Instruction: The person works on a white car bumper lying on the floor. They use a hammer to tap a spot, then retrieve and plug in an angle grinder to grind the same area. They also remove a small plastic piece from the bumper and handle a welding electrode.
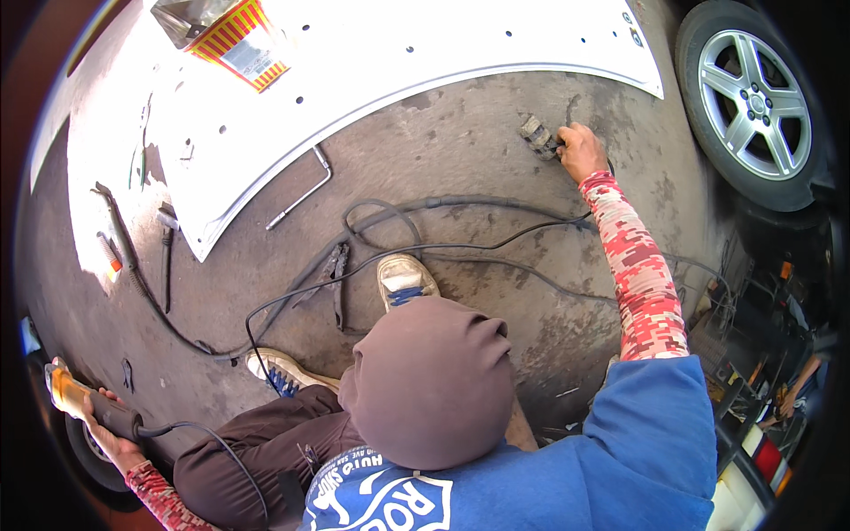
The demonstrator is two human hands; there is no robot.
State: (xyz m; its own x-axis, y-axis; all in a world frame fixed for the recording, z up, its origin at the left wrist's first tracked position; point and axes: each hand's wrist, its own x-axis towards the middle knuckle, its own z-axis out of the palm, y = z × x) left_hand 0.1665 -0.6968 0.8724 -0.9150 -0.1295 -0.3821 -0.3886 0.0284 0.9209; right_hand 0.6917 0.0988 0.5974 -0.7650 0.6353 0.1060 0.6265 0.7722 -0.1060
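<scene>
One broad, stained grey floor (496, 345) spreads beneath everything, and across its upper part reaches a big white panel (398, 80), dotted with dark holes, its near edge curving in the view. A dark-tyred wheel (753, 106) with five silver spokes stands at the upper right, beyond the panel's corner.

Thick and thin black cables (452, 202) loop and cross over the middle of the floor. On the panel, toward the upper left, sits a tapering container (239, 44) with red and yellow stripes and a pale label.

The power tool (111, 413), yellow at one end and dark grey along its body, is at the lower left in the left hand (106, 434). That grip is wrapped around the grey body, and a cord (199, 425) leaves the tool's rear and bends toward the person's brown trousers (266, 434).

Two pale shoes with blue laces (407, 279) rest on the floor near the cables. A bent metal wrench (305, 190) lies just beside the panel's edge.

Farther right, the right hand (582, 152) reaches low over the floor, its grip pinching a small dark piece (559, 145) against a worn, grimy block (537, 137). Whether piece and block are joined, I cannot tell.
</scene>
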